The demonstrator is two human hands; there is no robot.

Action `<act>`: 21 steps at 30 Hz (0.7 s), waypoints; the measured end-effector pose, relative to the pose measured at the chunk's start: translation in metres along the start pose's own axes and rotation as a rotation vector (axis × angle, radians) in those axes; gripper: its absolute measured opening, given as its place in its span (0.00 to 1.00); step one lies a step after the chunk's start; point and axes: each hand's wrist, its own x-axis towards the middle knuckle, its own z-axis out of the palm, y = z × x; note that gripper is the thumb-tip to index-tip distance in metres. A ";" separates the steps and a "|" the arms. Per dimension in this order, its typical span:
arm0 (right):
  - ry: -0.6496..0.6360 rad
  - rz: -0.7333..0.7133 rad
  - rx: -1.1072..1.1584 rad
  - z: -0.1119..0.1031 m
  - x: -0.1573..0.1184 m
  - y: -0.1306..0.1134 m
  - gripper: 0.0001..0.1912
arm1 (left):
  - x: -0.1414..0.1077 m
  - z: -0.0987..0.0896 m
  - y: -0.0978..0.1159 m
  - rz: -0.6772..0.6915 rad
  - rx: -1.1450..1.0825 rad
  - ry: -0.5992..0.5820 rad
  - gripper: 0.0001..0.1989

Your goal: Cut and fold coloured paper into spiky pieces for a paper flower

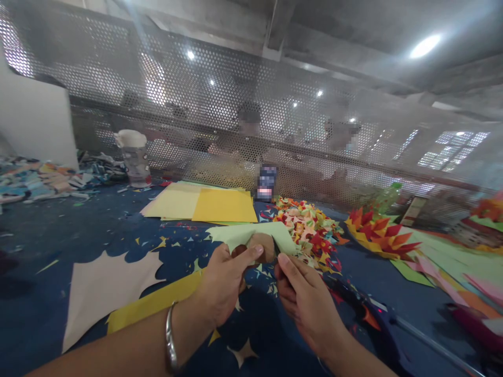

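A pale green sheet [236, 234] is held up between my hands at the middle of the table. My left hand [226, 280] pinches a round brown piece [267, 246] against the sheet, thumb on top. In my right hand [302, 293] is a dark, thin tool [277, 247], probably scissors, its tip at the green sheet's edge beside the brown piece. Most of the tool is hidden by the fingers. Under my left forearm lies a yellow strip [153, 303], next to a pale pink sheet [106, 288] with scalloped cut edges.
Yellow sheets [223, 205], a phone [267, 182] and a pile of colourful paper pieces [310, 225] stand or lie behind my hands. A cup [135, 159] is back left. At right are a red-orange paper flower [381, 235] and a glue gun [373, 314]. Scraps dot the blue table [31, 267].
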 end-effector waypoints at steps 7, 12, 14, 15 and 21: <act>-0.022 -0.016 -0.025 -0.001 -0.001 0.001 0.18 | 0.009 -0.010 -0.008 0.147 0.196 -0.072 0.08; -0.025 0.019 -0.015 -0.001 -0.001 0.001 0.18 | 0.009 -0.008 -0.006 0.170 0.212 -0.086 0.06; -0.023 0.026 -0.011 -0.001 -0.002 0.001 0.19 | 0.008 -0.006 -0.004 0.186 0.196 -0.099 0.05; -0.023 0.026 -0.011 -0.001 -0.002 0.000 0.19 | 0.007 -0.005 -0.003 0.196 0.187 -0.109 0.05; -0.019 0.030 -0.029 -0.003 -0.001 0.001 0.19 | 0.007 -0.002 0.002 0.187 0.113 -0.136 0.14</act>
